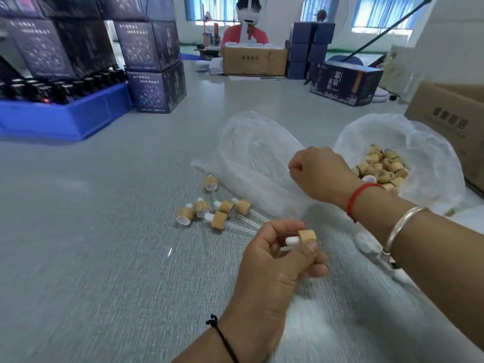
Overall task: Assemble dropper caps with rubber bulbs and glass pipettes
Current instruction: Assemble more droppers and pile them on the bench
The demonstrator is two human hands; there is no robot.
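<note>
My left hand (275, 263) pinches a bamboo dropper cap (307, 235) between thumb and fingers, with a white rubber bulb (292, 241) sticking out of it to the left. My right hand (319, 176) hovers over a clear plastic bag (251, 150) with its fingers curled, pinching what looks like a thin glass pipette from the bag. Several assembled droppers (220, 213) with glass pipettes lie on the table left of my hands. A loose cap (211, 182) lies just beyond them. A second bag (432, 158) at the right holds a heap of bamboo caps (379, 169).
A blue crate (65, 116) of dark bottles stands at the far left beside stacked dark boxes (157, 87). A cardboard box (450, 121) sits at the right edge. A person (246, 32) sits across the grey table behind another cardboard box (254, 60).
</note>
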